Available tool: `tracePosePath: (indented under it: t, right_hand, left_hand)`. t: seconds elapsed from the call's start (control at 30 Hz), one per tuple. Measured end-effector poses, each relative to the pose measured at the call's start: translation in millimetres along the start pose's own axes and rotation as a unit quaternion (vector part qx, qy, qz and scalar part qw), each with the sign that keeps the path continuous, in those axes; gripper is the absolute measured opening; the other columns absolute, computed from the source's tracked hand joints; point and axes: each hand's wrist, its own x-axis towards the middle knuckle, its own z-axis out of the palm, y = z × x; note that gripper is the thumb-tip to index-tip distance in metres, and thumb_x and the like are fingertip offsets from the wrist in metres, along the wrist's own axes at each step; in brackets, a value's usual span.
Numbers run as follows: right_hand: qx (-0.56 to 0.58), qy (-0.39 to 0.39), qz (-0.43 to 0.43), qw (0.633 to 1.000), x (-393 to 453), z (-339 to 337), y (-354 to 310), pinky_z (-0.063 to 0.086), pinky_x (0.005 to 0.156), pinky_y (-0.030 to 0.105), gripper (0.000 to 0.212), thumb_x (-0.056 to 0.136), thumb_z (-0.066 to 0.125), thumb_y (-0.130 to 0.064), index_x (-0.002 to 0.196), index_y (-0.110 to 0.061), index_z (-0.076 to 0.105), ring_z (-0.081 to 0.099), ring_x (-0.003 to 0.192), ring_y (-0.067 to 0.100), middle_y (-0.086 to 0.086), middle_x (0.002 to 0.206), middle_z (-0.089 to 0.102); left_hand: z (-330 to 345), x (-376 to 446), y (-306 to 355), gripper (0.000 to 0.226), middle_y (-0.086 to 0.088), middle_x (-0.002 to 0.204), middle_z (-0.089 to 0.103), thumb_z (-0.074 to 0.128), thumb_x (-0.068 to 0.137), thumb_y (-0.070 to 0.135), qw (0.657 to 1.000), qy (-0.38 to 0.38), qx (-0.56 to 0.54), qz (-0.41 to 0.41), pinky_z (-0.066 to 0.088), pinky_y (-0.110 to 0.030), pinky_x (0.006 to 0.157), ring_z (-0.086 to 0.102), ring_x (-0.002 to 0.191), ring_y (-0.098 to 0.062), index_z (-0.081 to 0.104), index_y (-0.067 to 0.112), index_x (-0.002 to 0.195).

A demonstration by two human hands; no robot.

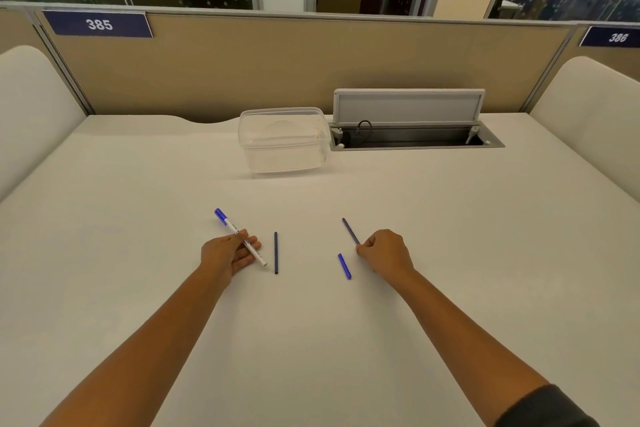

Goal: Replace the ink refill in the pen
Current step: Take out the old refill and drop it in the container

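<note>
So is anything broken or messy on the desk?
Nothing looks broken or spilled. The pen in the left hand is just taken apart: one refill and a small blue piece lie loose on the desk, and the right hand pinches another refill.

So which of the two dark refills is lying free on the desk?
The refill beside the left hand; the other refill is pinched by the right hand.

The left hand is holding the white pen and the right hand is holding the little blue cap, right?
Not quite. In the head view the right hand pinches a dark ink refill; the little blue cap lies loose on the desk. The left hand does hold the white pen.
</note>
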Motion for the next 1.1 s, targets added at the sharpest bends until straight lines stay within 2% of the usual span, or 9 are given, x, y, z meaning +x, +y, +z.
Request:
tracePosePath:
  t: [0.13, 0.27, 0.37, 0.47, 0.57, 0.67, 0.77, 0.93, 1.1]
  right_hand:
    - [0.031, -0.02, 0.013, 0.999, 3.6, -0.3, -3.3, 0.036, 0.057, 0.027, 0.032, 0.082, 0.061, -0.019, 0.056, -0.012, 0.044, 0.042, 0.051, 0.022, 0.006, 0.057, 0.045]
    - [0.076, -0.046, 0.021, 0.996, 9.4, -2.0, -14.5, 0.045, 0.056, 0.023, 0.033, 0.083, 0.062, -0.023, 0.053, -0.012, 0.053, 0.053, 0.049, 0.017, 0.005, 0.055, 0.057]
    - [0.133, -0.078, 0.03, 0.988, 17.8, -4.0, -31.9, 0.051, 0.065, 0.025, 0.034, 0.083, 0.065, -0.022, 0.053, -0.011, 0.054, 0.054, 0.047, 0.013, 0.003, 0.056, 0.057]
    - [0.202, -0.105, 0.047, 0.973, 32.6, -7.0, -57.6, 0.054, 0.06, 0.025, 0.028, 0.082, 0.068, -0.019, 0.059, -0.007, 0.056, 0.053, 0.048, 0.014, 0.005, 0.058, 0.057]
    - [0.231, -0.112, 0.062, 0.965, 53.6, -12.8, -92.5, 0.053, 0.046, 0.021, 0.025, 0.081, 0.07, -0.017, 0.064, -0.005, 0.056, 0.052, 0.047, 0.014, 0.006, 0.059, 0.056]
    - [0.243, -0.102, 0.035, 0.964, 79.2, -22.2, -130.7, 0.051, 0.039, 0.02, 0.021, 0.079, 0.07, -0.015, 0.067, -0.005, 0.057, 0.053, 0.044, 0.012, 0.006, 0.058, 0.058]
    - [0.288, -0.079, -0.008, 0.954, 104.3, -36.5, -167.5, 0.054, 0.047, 0.024, 0.021, 0.08, 0.069, -0.014, 0.067, -0.005, 0.055, 0.052, 0.042, 0.012, 0.006, 0.057, 0.058]
    - [0.333, -0.039, -0.04, 0.941, 129.6, -47.0, -201.7, 0.059, 0.067, 0.032, 0.033, 0.08, 0.071, -0.027, 0.063, -0.007, 0.051, 0.057, 0.047, 0.015, 0.006, 0.058, 0.059]
    - [0.282, -0.084, -0.073, 0.953, 104.3, -20.1, -168.2, 0.054, 0.044, 0.018, 0.022, 0.085, 0.065, -0.02, 0.068, -0.008, 0.059, 0.057, 0.05, 0.012, 0.005, 0.063, 0.06]
  left_hand:
    - [-0.9, 2.3, 4.4, 0.012, -0.02, 0.1, 0.064, 0.055, 0.088, 0.008, 1.0, -0.008, 0.014, -0.014, 0.05, -0.039, 0.074, 0.066, 0.074, -0.024, 0.06, 0.001, 0.096]
    - [-0.4, 4.5, 8.0, 0.017, -0.019, 0.101, 0.065, 0.057, 0.088, 0.012, 0.999, -0.011, 0.03, -0.031, 0.052, -0.037, 0.071, 0.066, 0.076, -0.024, 0.061, 0.001, 0.1]
    - [1.1, 4.4, 10.1, 0.014, -0.018, 0.101, 0.065, 0.058, 0.087, 0.015, 0.998, -0.012, 0.037, -0.042, 0.057, -0.033, 0.058, 0.066, 0.075, -0.023, 0.062, 0.003, 0.092]
    - [2.6, 3.8, 8.5, 0.012, -0.019, 0.099, 0.065, 0.06, 0.086, 0.014, 0.999, -0.009, 0.027, -0.038, 0.057, -0.026, 0.046, 0.067, 0.068, -0.021, 0.062, 0.002, 0.087]
    - [3.0, 2.7, 6.0, 0.019, -0.018, 0.087, 0.068, 0.061, 0.084, 0.011, 1.0, 0.001, 0.02, -0.019, 0.055, -0.024, 0.042, 0.069, 0.053, -0.016, 0.062, -0.003, 0.097]
    - [2.6, 2.1, 4.9, 0.022, -0.016, 0.081, 0.067, 0.062, 0.084, 0.011, 1.0, 0.001, 0.011, -0.01, 0.054, -0.024, 0.042, 0.069, 0.056, -0.018, 0.061, -0.005, 0.098]
    - [2.1, 1.3, 3.5, 0.021, -0.017, 0.082, 0.068, 0.062, 0.084, 0.012, 1.0, 0.005, 0.009, -0.011, 0.055, -0.025, 0.044, 0.069, 0.065, -0.021, 0.061, -0.005, 0.098]
    - [-0.4, 2.6, 2.8, 0.023, -0.019, 0.086, 0.069, 0.062, 0.084, 0.012, 1.0, -0.004, 0.003, -0.01, 0.056, -0.026, 0.046, 0.068, 0.076, -0.026, 0.061, -0.005, 0.099]
    - [0.0, 4.9, 3.5, 0.022, -0.017, 0.084, 0.07, 0.062, 0.084, 0.014, 1.0, -0.003, 0.011, -0.006, 0.057, -0.027, 0.047, 0.069, 0.075, -0.025, 0.062, -0.004, 0.097]
